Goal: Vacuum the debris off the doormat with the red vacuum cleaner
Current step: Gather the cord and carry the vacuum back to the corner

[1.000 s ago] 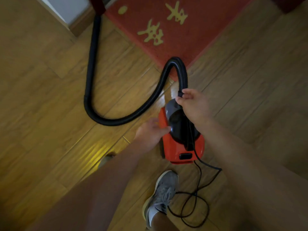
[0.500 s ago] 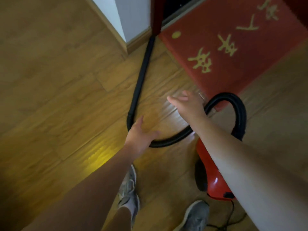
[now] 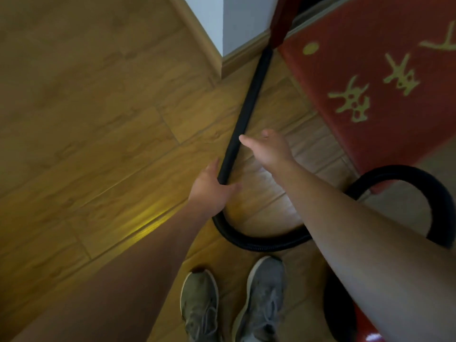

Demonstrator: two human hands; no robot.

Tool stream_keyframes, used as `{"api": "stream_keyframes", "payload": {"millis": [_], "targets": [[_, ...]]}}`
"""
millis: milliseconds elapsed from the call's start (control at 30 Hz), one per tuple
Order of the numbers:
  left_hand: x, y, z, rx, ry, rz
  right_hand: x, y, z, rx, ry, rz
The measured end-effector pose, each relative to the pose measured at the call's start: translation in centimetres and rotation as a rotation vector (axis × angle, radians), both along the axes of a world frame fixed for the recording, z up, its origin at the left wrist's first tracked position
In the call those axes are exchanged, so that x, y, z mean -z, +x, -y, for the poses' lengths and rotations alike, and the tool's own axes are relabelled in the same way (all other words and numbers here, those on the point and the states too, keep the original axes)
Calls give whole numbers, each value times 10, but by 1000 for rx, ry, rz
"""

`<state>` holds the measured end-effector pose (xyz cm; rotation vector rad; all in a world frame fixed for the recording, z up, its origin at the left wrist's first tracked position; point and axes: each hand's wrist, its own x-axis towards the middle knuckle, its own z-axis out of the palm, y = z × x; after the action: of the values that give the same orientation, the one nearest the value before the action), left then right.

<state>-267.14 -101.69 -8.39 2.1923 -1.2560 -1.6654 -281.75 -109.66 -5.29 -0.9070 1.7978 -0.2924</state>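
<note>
Left hand (image 3: pixel 211 190) clasping black hose (image 3: pixel 249 99), right hand (image 3: pixel 270 147) spread empty, red vacuum (image 3: pixel 339 314) mostly hidden

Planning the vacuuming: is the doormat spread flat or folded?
Spread flat: the doormat lies level on the floor, yellow characters unbroken, no fold in view.

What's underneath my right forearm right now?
The black hose passes beneath the right forearm and comes out as a loop by the doormat corner. Lower down, a strip of the red vacuum cleaner shows; the rest of its body is covered.
</note>
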Motion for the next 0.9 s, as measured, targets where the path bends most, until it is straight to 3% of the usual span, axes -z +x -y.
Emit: {"api": "stream_keyframes", "payload": {"millis": [233,467,667,900], "targets": [[88,-6,16,-32,-5,125,89,8,31,13,28,18],[111,-13,27,-33,-66,142,137,24,47,66,17,-29],[108,-9,29,29,-53,117,144,22,49,79,23,-33],[65,-10,11,10,-80,74,99,20,34,55,-48,15]]}}
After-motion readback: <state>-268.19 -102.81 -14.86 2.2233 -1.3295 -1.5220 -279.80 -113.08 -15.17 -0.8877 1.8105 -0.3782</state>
